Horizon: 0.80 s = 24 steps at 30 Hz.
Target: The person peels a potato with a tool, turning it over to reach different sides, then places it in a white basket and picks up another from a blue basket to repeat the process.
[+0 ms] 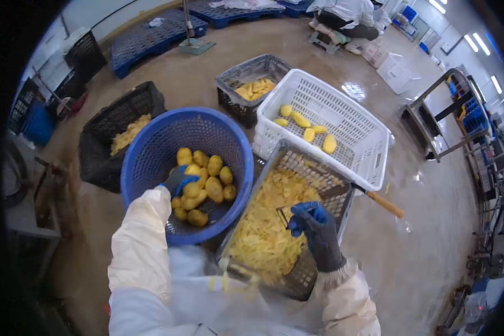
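My left hand (180,180), in a dark glove with blue, reaches into the blue round basket (145,145) and closes around a potato (191,189) among several unpeeled ones. In my right hand (317,227), also gloved, is a peeler (284,217), over the dark crate (303,284) of pale yellow peelings (268,224). Behind that crate the white basket (347,106) holds several peeled potatoes (329,144).
A knife with a wooden handle (385,204) lies at the dark crate's right corner. Two dark crates with yellow pieces (254,89) stand farther back. A person (347,15) crouches at the top. A metal cart (439,115) stands right, blue pallets (151,39) upper left.
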Available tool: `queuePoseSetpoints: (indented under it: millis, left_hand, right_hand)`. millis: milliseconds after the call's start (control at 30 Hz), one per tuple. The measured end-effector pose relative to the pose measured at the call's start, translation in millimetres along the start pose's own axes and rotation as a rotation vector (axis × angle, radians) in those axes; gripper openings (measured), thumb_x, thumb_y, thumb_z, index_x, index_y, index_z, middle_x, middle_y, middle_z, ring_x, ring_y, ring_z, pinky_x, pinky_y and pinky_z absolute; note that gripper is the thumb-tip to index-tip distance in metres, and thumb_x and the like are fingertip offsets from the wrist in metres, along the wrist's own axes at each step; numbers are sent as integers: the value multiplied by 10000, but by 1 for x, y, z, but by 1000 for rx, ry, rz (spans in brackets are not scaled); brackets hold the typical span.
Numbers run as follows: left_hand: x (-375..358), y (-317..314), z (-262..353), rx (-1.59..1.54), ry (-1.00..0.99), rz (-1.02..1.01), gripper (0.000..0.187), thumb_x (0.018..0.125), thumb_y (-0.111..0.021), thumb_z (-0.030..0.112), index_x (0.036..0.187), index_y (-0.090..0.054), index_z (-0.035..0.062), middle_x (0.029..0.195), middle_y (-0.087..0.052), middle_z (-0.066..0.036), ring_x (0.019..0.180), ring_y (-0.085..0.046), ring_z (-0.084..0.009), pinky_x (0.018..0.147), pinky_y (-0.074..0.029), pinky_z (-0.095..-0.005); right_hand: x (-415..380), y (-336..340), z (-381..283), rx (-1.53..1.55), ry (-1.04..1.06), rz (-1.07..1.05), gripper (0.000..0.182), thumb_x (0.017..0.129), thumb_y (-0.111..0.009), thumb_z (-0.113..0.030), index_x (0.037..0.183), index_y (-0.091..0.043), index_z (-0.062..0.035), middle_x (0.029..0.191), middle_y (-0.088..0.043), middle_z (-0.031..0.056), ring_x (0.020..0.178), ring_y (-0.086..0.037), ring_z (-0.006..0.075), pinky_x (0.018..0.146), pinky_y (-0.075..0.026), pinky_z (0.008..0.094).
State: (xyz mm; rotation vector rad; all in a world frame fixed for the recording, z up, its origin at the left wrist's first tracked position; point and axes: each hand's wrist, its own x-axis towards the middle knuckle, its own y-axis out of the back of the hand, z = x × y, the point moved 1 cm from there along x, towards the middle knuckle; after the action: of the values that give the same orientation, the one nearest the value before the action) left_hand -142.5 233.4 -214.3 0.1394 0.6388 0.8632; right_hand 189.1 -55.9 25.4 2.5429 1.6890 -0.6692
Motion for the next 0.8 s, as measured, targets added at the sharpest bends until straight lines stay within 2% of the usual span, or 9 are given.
queuePoseSetpoints:
  millis: [67, 167, 300, 367, 433, 500, 567, 633, 800]
  left_hand:
    - [-65, -7, 102, -353, -254, -66, 399, 815, -671, 235, 1155, -534, 75, 1022, -577, -67, 953, -555, -195, 788, -484, -332]
    - [-156, -27, 206, -1003, -18, -316, 441, 858, -595, 257, 1218, -483, 30, 1069, -601, -125, 942, -620, -256, 840, -519, -396]
    - [-195, -71, 221, -1348, -114, -595, 479, 863, -587, 314, 1213, -476, 6, 1149, -577, -166, 992, -609, -297, 846, -514, -405]
    - [-204, -109, 221, -1431, -163, -394, 438, 884, -559, 294, 1205, -483, 7, 1160, -565, -156, 1003, -594, -288, 862, -497, -373]
    - [-217, -136, 238, -1668, -397, -406, 411, 894, -550, 282, 1196, -493, 9, 1150, -570, -138, 1013, -582, -256, 887, -481, -353]
    - [-207, -146, 241, -1425, -181, -351, 352, 919, -522, 330, 1121, -550, 43, 983, -622, -80, 902, -611, -172, 776, -520, -318]
    - [-206, -163, 244, -1343, -161, -586, 384, 906, -543, 320, 1155, -536, 28, 1088, -607, -121, 971, -604, -215, 835, -507, -345]
    - [-216, -171, 242, -1064, -116, -530, 458, 883, -556, 402, 1158, -531, 37, 952, -641, -136, 756, -652, -249, 631, -554, -376]
    - [-176, -168, 226, -1176, -322, -403, 412, 944, -446, 391, 1159, -532, 51, 985, -634, -110, 867, -633, -240, 756, -528, -346]
  right_hand:
    - [-4, -10, -2, -20, 78, -75, 167, 864, -631, -133, 930, -590, 14, 698, -619, 84, 568, -552, 120, 533, -441, 237]
    - [-14, -24, -7, -33, 174, -182, 154, 859, -634, -125, 927, -596, 8, 701, -620, 73, 580, -557, 106, 511, -427, 217]
    - [-27, -46, -24, -89, 246, -344, 168, 858, -639, -138, 939, -602, 5, 732, -629, 52, 602, -562, 88, 504, -424, 200]
    - [-38, -58, -24, -135, 281, -367, 175, 849, -655, -155, 934, -612, -8, 750, -635, 48, 616, -564, 73, 518, -436, 200]
    - [-46, -65, -14, -385, 688, -526, 152, 849, -641, -144, 896, -602, -4, 726, -609, 41, 613, -558, 90, 546, -439, 214]
    - [-39, -56, -10, -496, 673, -513, 145, 846, -641, -138, 862, -611, 3, 731, -606, 31, 635, -556, 85, 546, -440, 227]
    - [-5, -23, -1, -11, 235, -188, 131, 855, -623, -123, 865, -609, 7, 733, -601, 33, 650, -551, 84, 548, -434, 230]
    - [16, 10, -27, -206, 470, 130, 122, 831, -662, -114, 892, -617, -19, 715, -601, 6, 670, -559, 72, 597, -434, 213]
    - [-13, -4, -12, -178, 449, -117, 120, 802, -683, -97, 868, -628, -14, 711, -597, 14, 670, -562, 89, 613, -449, 235]
